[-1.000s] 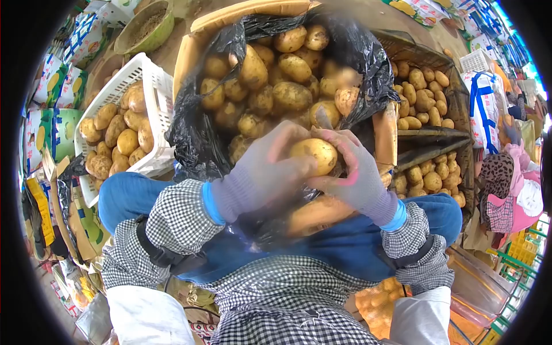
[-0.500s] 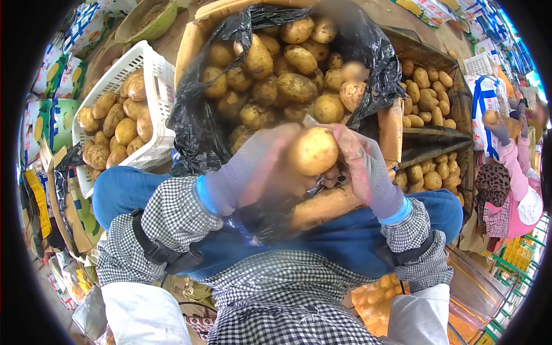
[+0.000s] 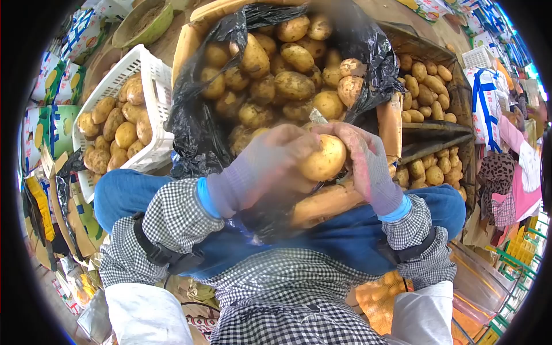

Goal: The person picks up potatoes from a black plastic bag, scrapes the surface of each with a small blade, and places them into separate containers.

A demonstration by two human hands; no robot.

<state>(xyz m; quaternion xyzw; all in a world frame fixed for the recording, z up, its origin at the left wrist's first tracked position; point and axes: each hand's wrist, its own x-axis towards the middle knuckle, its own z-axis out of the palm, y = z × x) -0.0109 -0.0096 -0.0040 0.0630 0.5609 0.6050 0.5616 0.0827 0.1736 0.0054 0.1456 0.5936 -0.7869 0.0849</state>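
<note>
A pale yellow potato (image 3: pixel 324 158) is held in front of me, just above the near edge of a cardboard box. My right hand (image 3: pixel 366 158), in a grey and pink glove, closes around its right side. From the left, my gloved left hand (image 3: pixel 276 158) has its fingers curled against the potato's upper left, partly blurred. A small flat greyish strip (image 3: pixel 317 117) sticks up between the hands; what it is, I cannot make out. Beyond them lie many soil-marked potatoes (image 3: pixel 294 85) in the box, which has a black plastic liner (image 3: pixel 192 115).
To the left stands a white plastic crate (image 3: pixel 155 86) of potatoes. Dark, divided bins (image 3: pixel 437 138) with more potatoes are at right. A green basin (image 3: pixel 144 26) sits at the back left. Another person in pink (image 3: pixel 526 178) is at the far right.
The held potato has shifted slightly right, and the left fingers now lie higher on it. More of the strip shows. A blurred potato in the box is now sharp; the other person's raised potato is out of sight.
</note>
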